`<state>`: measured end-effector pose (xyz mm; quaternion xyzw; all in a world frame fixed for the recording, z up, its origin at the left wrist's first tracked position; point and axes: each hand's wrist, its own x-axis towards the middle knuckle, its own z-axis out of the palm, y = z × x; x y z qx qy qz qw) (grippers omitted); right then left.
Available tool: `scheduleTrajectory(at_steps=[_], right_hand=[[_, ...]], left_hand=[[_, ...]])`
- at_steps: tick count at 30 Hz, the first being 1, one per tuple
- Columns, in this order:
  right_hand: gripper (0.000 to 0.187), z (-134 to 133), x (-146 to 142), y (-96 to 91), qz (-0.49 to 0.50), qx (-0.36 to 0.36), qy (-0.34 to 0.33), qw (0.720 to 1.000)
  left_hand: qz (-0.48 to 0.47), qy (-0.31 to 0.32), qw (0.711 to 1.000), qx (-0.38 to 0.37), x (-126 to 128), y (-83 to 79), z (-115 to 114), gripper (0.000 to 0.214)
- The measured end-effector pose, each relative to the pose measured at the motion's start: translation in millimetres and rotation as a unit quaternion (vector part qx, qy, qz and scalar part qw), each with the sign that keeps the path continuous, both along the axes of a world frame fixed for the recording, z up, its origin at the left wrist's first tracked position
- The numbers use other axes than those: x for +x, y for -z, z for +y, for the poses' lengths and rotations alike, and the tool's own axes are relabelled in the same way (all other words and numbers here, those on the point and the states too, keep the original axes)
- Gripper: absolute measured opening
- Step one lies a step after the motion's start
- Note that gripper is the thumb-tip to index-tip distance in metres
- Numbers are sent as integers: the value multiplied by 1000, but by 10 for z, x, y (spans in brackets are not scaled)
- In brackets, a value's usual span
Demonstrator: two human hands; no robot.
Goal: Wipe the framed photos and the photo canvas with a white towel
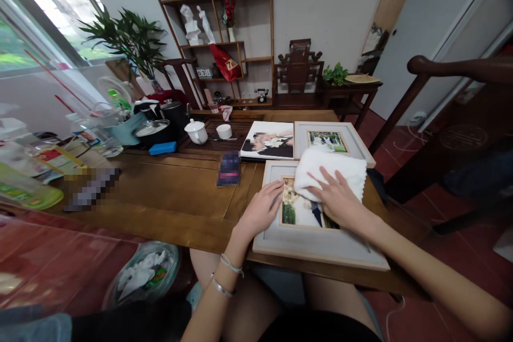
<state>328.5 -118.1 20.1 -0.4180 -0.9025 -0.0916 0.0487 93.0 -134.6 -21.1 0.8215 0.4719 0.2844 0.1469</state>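
A light-grey picture frame (pixel 320 246) with a pale wood edge lies flat at the table's front. It surrounds a photo (pixel 289 209) that my arms and a cloth partly cover. My left hand (pixel 262 208) rests on the frame's left side, fingers stretched toward the photo's upper left corner. On a fluffy white cloth (pixel 344 168) lies my right hand (pixel 336 197), its fingers spread and pressing from above. The cloth covers the upper right of the photo and reaches over the frame's top edge. What lies beneath my right palm is hidden.
Behind are a second frame (pixel 360 144) and a white-edged photo panel (pixel 272 131). A dark booklet-like item (pixel 228 168) lies left of them. Farther left stand a white lidded teacup (pixel 196 131), a blue sponge (pixel 163 148) and bottles. A trash bin (pixel 174 262) stands below the table.
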Motion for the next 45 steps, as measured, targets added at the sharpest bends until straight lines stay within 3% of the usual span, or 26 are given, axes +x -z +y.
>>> scheduleTrajectory(at_steps=[3, 6, 9, 12, 16, 19, 22, 26, 30, 33, 35, 38, 45], right_hand=[[70, -379, -83, -87, 9, -99, -60, 993], [77, -781, -37, -293, 22, -208, -134, 969], [74, -937, 153, -469, 40, -261, -150, 953], [60, -752, 399, -489, 42, -236, -86, 967], [60, -199, 616, -339, 16, -114, 7, 993], [66, 138, 589, -191, 18, -18, 48, 999], [67, 190, 404, -68, 25, 18, 26, 999], [65, -236, 135, -88, 15, -72, -24, 997], [69, -866, 115, -337, 33, -215, -118, 969], [67, -1163, 202, -499, 65, -254, -145, 954], [63, -1211, 242, -525, 73, -254, -132, 955], [63, -1057, 269, -425, 60, -212, -83, 972], [64, -199, 346, -58, 14, 4, 13, 1000]], left_hand=[[0, -2, 1000, -5, 2, -11, -3, 37], [1, 0, 1000, -8, 1, -24, -8, 38], [1, 4, 1000, -3, 0, -25, -7, 38], [2, 5, 1000, 3, -2, -12, -2, 37], [1, 7, 1000, 15, -9, 9, 5, 37], [2, 8, 1000, 15, -13, 21, 12, 37], [4, 8, 1000, 17, -14, 30, 20, 37], [6, 9, 1000, 19, -8, 31, 25, 36], [4, 11, 1000, 12, -1, 20, 21, 37], [1, 10, 1000, 4, -1, 12, 18, 37], [1, 9, 1000, 1, -3, 10, 16, 37], [2, 9, 1000, 1, -6, 10, 15, 37], [5, 9, 1000, 4, -10, 11, 9, 37]])
